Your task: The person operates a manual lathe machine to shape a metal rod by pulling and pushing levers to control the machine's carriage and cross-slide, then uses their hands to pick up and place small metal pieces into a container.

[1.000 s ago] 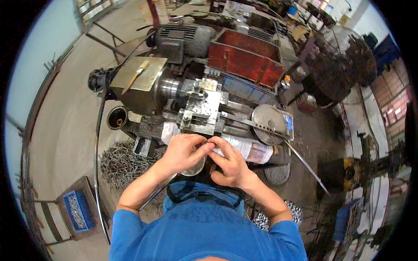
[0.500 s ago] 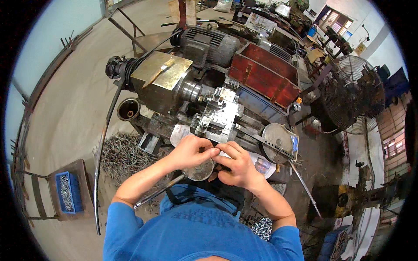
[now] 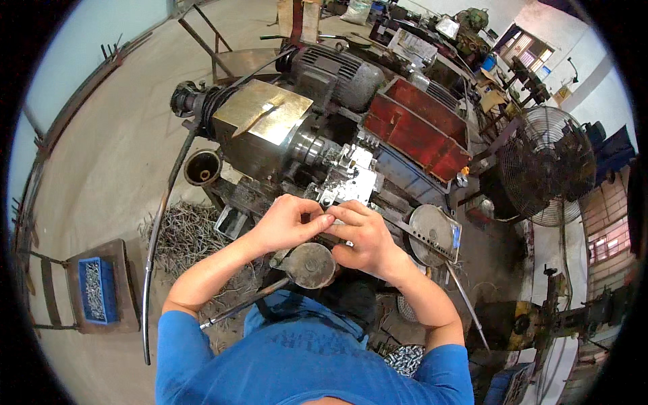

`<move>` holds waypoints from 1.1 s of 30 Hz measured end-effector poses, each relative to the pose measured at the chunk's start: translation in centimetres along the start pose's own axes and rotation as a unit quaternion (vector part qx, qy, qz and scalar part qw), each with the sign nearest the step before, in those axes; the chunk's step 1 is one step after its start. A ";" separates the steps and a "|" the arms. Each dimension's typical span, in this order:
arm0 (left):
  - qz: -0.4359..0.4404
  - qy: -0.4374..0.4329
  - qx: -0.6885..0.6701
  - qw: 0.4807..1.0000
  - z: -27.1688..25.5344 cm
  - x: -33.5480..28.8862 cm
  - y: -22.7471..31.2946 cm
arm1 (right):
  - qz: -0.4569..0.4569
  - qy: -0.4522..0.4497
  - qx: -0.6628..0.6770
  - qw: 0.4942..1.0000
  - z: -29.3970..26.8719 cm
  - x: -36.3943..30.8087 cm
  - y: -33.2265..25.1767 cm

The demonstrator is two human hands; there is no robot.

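Observation:
My left hand [image 3: 295, 221] and my right hand [image 3: 362, 234] meet in front of the lathe's metal tool slide [image 3: 349, 177]. Fingers of both are curled and pinched together at the tips. Whatever they hold, if anything, is too small and hidden to make out. Just below them sits a round metal handwheel [image 3: 310, 265] with a rod handle. Beyond the slide are the lathe's chuck [image 3: 309, 146] and its headstock, topped by a brass-coloured plate [image 3: 263, 111] with a brush [image 3: 260, 116] lying on it.
A red metal box [image 3: 418, 128] stands behind the slide, right of a motor [image 3: 337, 71]. Another round disc [image 3: 432, 233] is at right, near a large fan [image 3: 547, 165]. Metal shavings [image 3: 182, 239] heap at left; a blue bin [image 3: 98, 290] of small metal parts stands farther left.
Both hands have moved slightly away from my body, toward the tool slide, still together. The near handwheel shows more fully. The whole view has shifted a little.

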State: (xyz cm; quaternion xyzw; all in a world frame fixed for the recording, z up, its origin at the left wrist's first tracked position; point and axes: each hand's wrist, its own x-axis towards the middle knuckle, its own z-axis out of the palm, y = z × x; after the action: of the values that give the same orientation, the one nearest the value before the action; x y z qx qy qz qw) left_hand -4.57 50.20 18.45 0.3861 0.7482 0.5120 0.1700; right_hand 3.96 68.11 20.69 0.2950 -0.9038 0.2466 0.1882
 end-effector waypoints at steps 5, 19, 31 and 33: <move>-0.027 0.044 -0.062 0.997 -3.3 -0.7 -0.8 | -0.010 -0.027 -0.033 0.999 -0.1 2.5 2.6; -0.233 0.287 0.436 0.821 -18.6 -19.4 -11.8 | 0.171 -0.231 -0.318 0.904 6.0 9.1 14.5; -0.386 0.235 0.467 0.760 -13.9 -22.2 -15.6 | 0.264 -0.232 -0.253 0.902 5.5 10.9 13.4; -0.386 0.219 0.517 0.732 -15.4 -22.9 -16.4 | 0.286 -0.211 -0.224 0.907 5.3 10.7 13.6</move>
State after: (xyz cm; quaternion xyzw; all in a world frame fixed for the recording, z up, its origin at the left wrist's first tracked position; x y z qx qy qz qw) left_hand -6.50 20.30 6.98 -0.0306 0.9986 0.0067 -0.0420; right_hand -13.68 70.04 17.04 0.0193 -0.9994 0.0128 -0.0247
